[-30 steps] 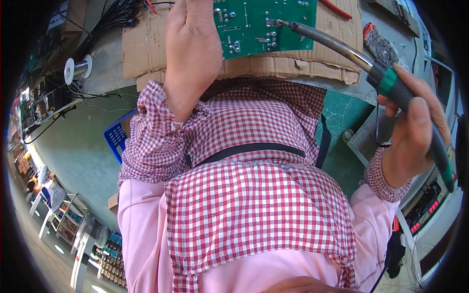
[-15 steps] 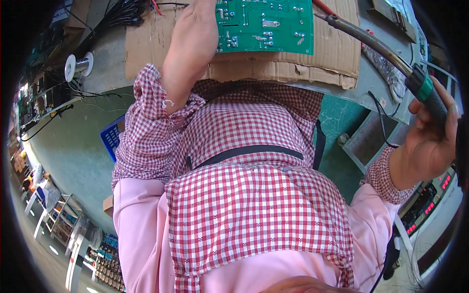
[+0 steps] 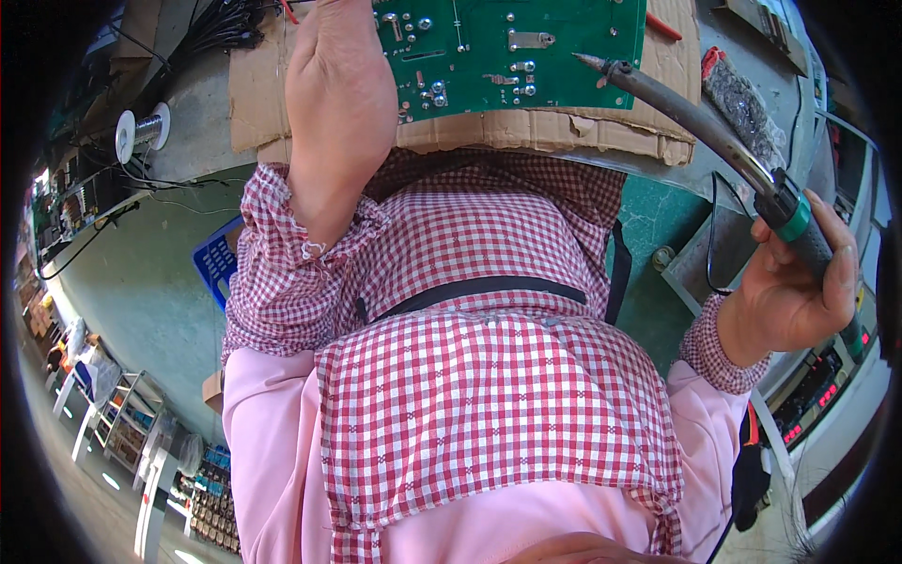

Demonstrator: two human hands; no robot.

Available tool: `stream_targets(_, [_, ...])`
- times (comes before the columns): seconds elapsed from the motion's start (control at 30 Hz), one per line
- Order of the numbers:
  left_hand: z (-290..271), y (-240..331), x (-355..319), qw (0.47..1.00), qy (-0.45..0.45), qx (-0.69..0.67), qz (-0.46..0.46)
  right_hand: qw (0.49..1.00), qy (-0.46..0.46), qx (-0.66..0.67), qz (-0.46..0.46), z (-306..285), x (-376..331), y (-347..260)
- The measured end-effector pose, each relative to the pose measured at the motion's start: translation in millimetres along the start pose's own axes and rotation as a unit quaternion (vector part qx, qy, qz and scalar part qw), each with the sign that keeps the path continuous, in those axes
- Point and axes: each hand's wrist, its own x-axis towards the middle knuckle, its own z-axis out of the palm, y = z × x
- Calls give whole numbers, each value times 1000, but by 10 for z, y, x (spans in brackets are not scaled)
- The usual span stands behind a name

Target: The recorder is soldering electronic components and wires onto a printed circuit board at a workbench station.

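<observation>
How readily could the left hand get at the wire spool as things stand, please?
Probably yes: between the left hand, at the circuit board, and the wire spool, only cardboard and bench seem to lie.

Grey bench (image 3: 209, 132) with cardboard (image 3: 536, 132), wire spool (image 3: 147, 130) and plastic-wrapped bundle (image 3: 742, 105)

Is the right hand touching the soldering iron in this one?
Touching. The head view shows it: the right hand grips the soldering iron, with its fingers against the dark handle.
</observation>
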Motion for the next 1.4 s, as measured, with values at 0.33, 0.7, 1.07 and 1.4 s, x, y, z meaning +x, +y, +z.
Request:
stream_targets(0.33, [-42,-89,10,996,33,-14,83,997,42,61,19,17,-82,-28])
stream_targets(0.7, [-51,-50,-17,990,35,-133,17,983,-80,163,-24,-136,-119,31])
stream_targets(1.07, [-10,68,-112,995,41,-80,39,993,6,-11,-117,22,-184,80])
stream_targets(1.4, [2,91,-119,995,38,-78,47,993,-52,-7,-109,55,-175,48])
